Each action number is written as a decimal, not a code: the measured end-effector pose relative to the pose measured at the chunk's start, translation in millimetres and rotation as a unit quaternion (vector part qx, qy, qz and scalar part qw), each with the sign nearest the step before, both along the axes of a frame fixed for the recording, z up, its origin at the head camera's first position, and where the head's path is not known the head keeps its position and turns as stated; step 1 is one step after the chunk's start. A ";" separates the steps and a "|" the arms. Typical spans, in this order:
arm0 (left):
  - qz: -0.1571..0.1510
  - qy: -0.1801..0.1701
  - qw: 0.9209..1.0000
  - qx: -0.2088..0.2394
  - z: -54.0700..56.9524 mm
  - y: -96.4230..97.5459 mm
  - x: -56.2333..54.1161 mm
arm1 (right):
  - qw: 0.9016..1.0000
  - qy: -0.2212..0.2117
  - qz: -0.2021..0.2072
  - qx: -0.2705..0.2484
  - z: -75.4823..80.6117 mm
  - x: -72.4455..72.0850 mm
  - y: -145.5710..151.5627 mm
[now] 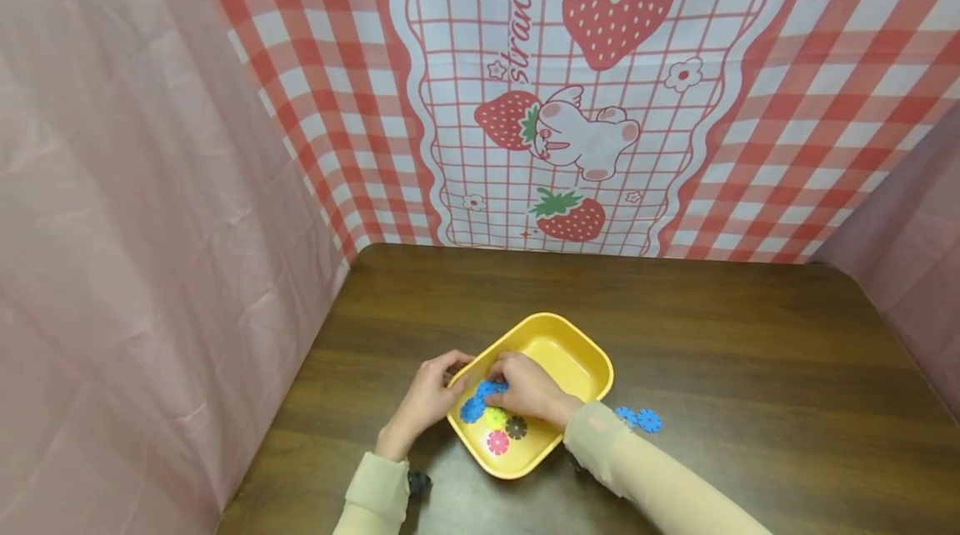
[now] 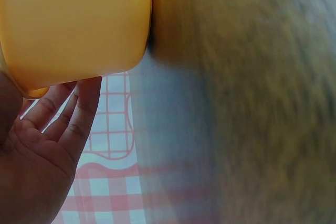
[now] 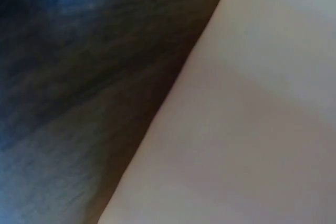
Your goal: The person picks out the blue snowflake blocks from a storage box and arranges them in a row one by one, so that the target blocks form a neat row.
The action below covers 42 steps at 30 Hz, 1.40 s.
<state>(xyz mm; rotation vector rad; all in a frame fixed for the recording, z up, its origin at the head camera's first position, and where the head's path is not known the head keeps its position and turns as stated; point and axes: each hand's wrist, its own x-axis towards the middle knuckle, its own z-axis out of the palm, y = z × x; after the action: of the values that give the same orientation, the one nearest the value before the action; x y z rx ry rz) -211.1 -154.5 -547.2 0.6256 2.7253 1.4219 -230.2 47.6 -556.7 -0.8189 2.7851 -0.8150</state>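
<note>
A yellow plastic bin (image 1: 551, 352) stands slightly turned on the table. My left hand (image 1: 426, 397) holds its left rim, thumb at the edge; in the left wrist view the fingers (image 2: 79, 114) lie along the outer wall of the bin (image 2: 79, 30). My right hand (image 1: 528, 385) reaches inside, thumb and curled fingers around a blue notched building disc (image 1: 489, 390). Beside it lie another blue disc (image 1: 472, 411), a yellow-green disc (image 1: 495, 417), a dark brown disc (image 1: 516, 427) and a pink disc (image 1: 497, 442). The right wrist view shows mostly blurred skin.
Two more blue discs, one of them in full view (image 1: 649, 421), lie on the brown wooden table (image 1: 750, 352) right of the bin, close to my right sleeve (image 1: 600, 439). A strawberry-print cloth (image 1: 570, 135) hangs behind the table, and a pink curtain (image 1: 150, 227) hangs at the left.
</note>
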 end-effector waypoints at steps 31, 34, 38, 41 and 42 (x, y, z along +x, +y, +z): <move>-0.006 0.032 0.999 0.012 -3.0 1.5 0.0 | 0.998 0.038 -0.008 -0.048 12.2 3.2 15.4; -0.004 0.028 1.000 0.007 -2.9 1.3 0.3 | 0.997 0.051 -0.010 -0.060 17.0 4.3 20.9; 0.002 0.014 1.000 0.000 -1.9 1.2 0.7 | 0.996 0.065 -0.021 -0.063 24.1 4.9 28.8; 0.004 0.013 1.000 -0.004 -1.3 1.1 1.0 | 0.995 0.064 -0.027 -0.066 29.6 5.0 35.0; 0.004 0.013 1.000 -0.005 -1.1 1.2 1.2 | 0.995 0.062 -0.026 -0.069 31.6 5.2 37.1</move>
<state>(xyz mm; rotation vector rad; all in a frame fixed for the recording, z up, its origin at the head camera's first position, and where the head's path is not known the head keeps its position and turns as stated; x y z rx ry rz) -209.9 -153.3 -548.4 0.6378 2.7567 1.4124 -225.0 84.7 -525.1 -0.8494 2.8962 -1.0092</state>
